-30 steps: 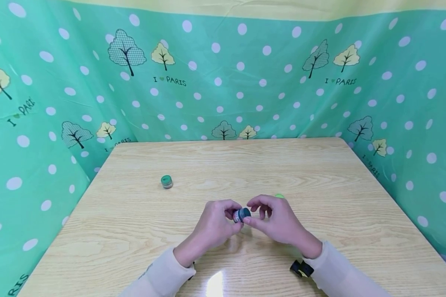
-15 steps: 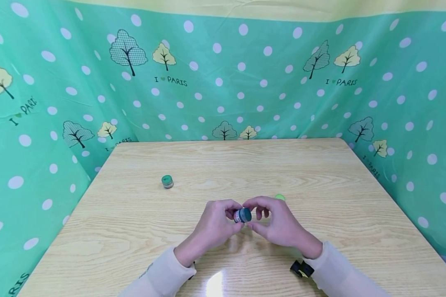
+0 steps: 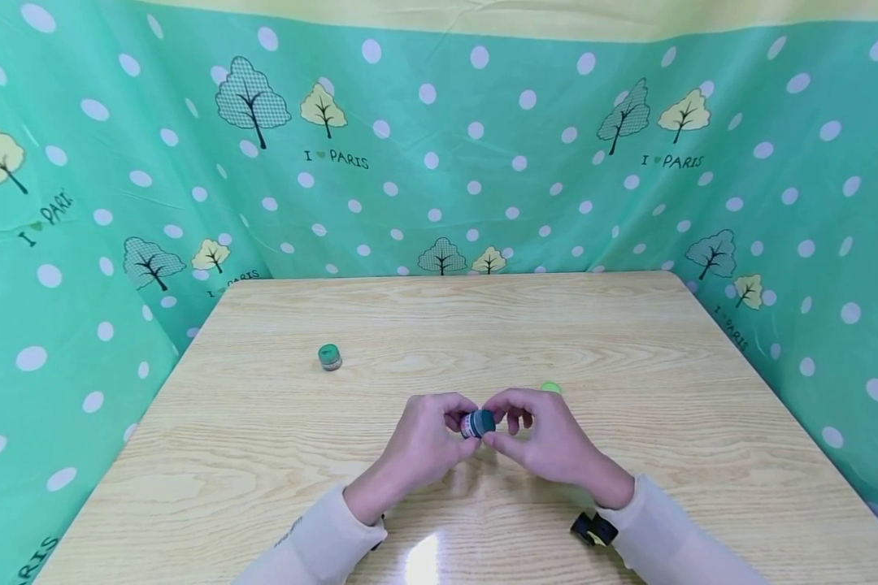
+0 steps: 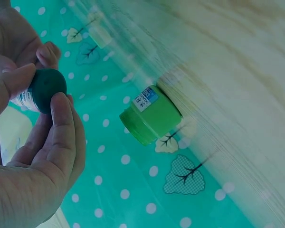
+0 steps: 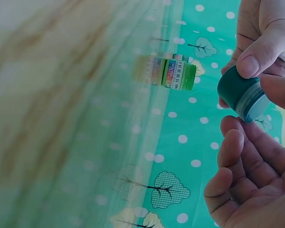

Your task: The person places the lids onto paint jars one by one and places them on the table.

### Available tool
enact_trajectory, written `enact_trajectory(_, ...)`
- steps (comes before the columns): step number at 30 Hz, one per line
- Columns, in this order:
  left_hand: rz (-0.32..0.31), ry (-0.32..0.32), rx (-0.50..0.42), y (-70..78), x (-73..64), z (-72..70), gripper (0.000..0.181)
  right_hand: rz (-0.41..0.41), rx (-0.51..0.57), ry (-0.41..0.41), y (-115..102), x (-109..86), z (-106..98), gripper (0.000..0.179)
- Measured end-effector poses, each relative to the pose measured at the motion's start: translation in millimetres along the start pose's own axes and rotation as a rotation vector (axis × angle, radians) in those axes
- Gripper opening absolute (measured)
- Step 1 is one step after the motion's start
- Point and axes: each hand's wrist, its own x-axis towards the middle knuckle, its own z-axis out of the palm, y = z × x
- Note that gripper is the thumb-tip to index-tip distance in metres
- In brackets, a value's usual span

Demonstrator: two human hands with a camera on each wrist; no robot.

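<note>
Above the table's front half, my left hand (image 3: pixel 420 435) holds a small paint jar (image 3: pixel 471 424) with a white label, thumb on one side and fingers on the other. The jar lies tilted on its side, its dark teal lid (image 3: pixel 487 422) facing right. My right hand (image 3: pixel 549 435) pinches at that lid with thumb and index finger, the other fingers loosely curled. Up close, the right wrist view shows the teal jar (image 5: pixel 242 92) between both hands' fingertips. Part of the label is covered by the left fingers.
Behind my right hand stands a light green paint jar (image 3: pixel 551 388), mostly hidden in the head view; the left wrist view shows this green jar (image 4: pixel 156 116) fully. Farther back on the left is a green-lidded paint jar (image 3: pixel 329 357). A dotted curtain (image 3: pixel 439 162) surrounds the wooden table (image 3: pixel 593 325).
My right thumb and index finger spread apart around the lid half a second ago and have now closed in on it. The left hand and the jar have barely moved.
</note>
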Motion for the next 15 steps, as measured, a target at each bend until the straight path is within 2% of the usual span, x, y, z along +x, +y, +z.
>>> enact_trajectory(10, 0.007, 0.003, 0.0, -0.3, 0.6, 1.7, 0.019, 0.063, 0.012, 0.012, 1.4, -0.1, 1.5, 0.014)
enact_trajectory(15, 0.008, -0.001, -0.004, 0.2, 0.1, 1.4, 0.022, 0.084, 0.008, 0.015, 1.9, -0.2, 1.9, 0.015)
